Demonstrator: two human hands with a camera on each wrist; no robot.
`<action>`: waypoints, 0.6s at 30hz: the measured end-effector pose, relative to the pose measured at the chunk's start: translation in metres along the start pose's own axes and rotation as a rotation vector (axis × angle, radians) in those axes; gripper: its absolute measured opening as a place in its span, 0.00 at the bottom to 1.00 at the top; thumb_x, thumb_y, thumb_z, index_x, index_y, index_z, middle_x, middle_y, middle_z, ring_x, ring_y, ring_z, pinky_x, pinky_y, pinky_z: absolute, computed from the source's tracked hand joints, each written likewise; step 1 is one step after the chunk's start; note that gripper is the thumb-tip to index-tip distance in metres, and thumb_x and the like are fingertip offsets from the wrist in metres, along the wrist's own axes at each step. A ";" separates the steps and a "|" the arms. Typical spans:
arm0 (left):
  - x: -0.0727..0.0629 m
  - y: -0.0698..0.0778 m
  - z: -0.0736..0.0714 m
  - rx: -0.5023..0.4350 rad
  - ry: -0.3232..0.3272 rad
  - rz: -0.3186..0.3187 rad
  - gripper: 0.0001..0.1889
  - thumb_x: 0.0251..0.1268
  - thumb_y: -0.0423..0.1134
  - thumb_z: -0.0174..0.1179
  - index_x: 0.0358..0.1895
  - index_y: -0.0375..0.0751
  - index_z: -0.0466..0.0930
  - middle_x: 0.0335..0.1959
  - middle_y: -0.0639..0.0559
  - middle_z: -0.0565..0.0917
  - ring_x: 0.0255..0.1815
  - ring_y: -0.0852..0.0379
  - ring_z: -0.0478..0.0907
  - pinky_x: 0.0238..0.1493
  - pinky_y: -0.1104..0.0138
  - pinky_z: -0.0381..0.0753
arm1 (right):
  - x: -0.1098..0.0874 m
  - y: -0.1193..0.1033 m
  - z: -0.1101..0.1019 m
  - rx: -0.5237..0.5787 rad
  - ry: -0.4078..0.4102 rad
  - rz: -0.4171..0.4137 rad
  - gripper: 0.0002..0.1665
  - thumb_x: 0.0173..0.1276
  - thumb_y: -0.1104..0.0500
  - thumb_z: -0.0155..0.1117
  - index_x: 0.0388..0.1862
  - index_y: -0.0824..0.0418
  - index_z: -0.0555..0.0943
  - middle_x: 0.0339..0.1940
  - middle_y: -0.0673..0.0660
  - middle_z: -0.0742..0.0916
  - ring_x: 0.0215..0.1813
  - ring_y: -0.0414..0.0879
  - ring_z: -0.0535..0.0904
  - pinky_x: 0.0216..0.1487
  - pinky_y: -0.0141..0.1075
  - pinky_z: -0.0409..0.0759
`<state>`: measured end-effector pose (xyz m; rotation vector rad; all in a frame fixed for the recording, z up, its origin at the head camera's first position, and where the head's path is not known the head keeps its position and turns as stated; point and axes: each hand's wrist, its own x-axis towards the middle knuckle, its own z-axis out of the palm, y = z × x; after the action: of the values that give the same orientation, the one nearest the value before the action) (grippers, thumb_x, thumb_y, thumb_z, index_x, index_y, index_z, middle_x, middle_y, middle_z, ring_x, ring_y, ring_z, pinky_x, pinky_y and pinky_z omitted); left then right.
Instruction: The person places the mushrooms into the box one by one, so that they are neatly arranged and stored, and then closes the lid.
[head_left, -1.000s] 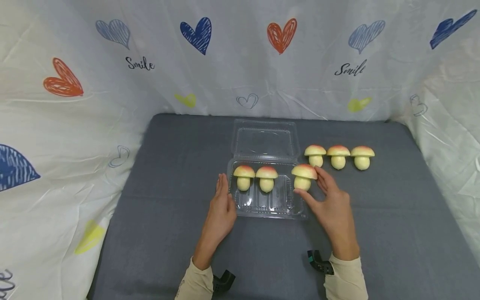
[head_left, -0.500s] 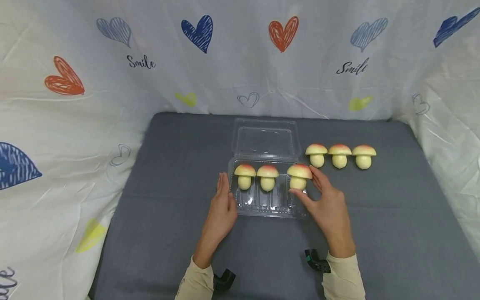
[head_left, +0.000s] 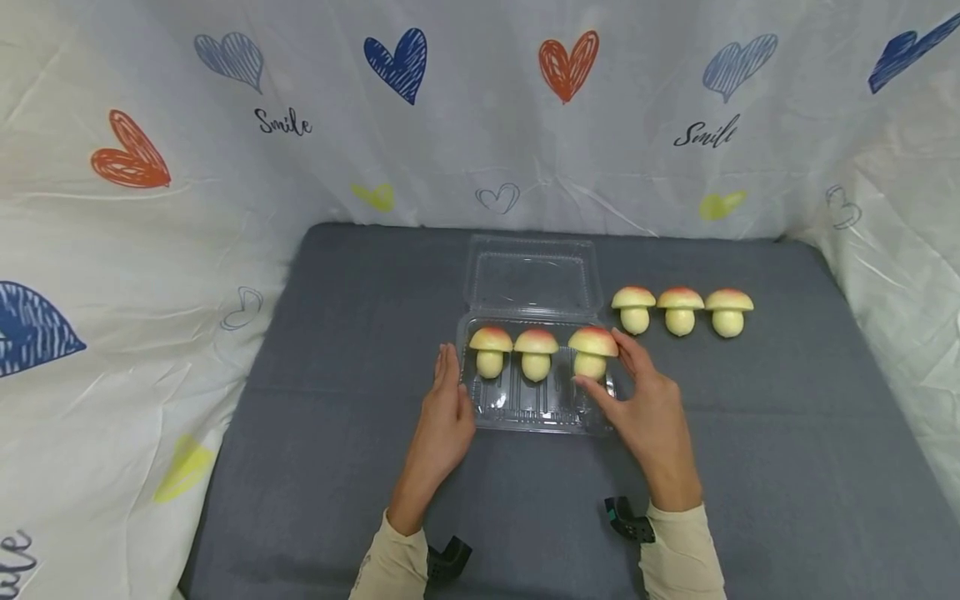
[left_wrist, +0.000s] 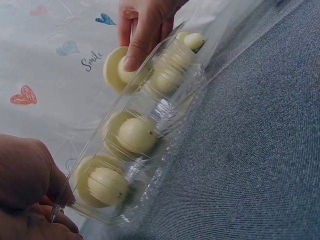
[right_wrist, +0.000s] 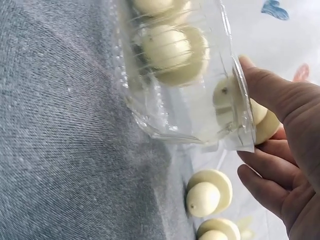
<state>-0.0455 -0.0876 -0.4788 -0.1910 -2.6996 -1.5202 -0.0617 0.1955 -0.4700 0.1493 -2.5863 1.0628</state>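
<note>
A clear plastic clamshell box [head_left: 543,423] lies on the cloth, its lid [head_left: 532,273] folded back. Two mushrooms [head_left: 491,352] with red-tinged cream caps and pale stems sit side by side in its left part. My right hand [head_left: 651,417] pinches a third mushroom [head_left: 591,353] between thumb and fingers, over the right end of the box. In the right wrist view, that mushroom [right_wrist: 265,122] is partly hidden behind the box wall. My left hand [head_left: 442,421] rests along the box's left side with its fingers straight; in the left wrist view, its thumb [left_wrist: 59,187] touches the corner.
Several mushrooms [head_left: 680,312] stand in a row on the grey cloth [head_left: 787,467], right of the lid. Behind them hangs a white curtain [head_left: 480,125] printed with hearts. Dark wrist cameras [head_left: 630,521] jut from both sleeves.
My right hand has moved left with its mushroom, from the box's right edge to over its right part. The left hand stays at the box's side.
</note>
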 end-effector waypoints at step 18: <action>0.000 -0.001 0.000 -0.002 -0.002 -0.010 0.33 0.82 0.25 0.43 0.83 0.24 0.43 0.85 0.28 0.45 0.87 0.38 0.42 0.80 0.44 0.54 | 0.000 -0.007 0.009 -0.068 0.023 -0.037 0.52 0.57 0.47 0.87 0.78 0.55 0.74 0.61 0.64 0.88 0.56 0.63 0.87 0.51 0.59 0.84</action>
<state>-0.0458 -0.0875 -0.4795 -0.1795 -2.7047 -1.5264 -0.0629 0.1837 -0.4712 0.1667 -2.5849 0.9572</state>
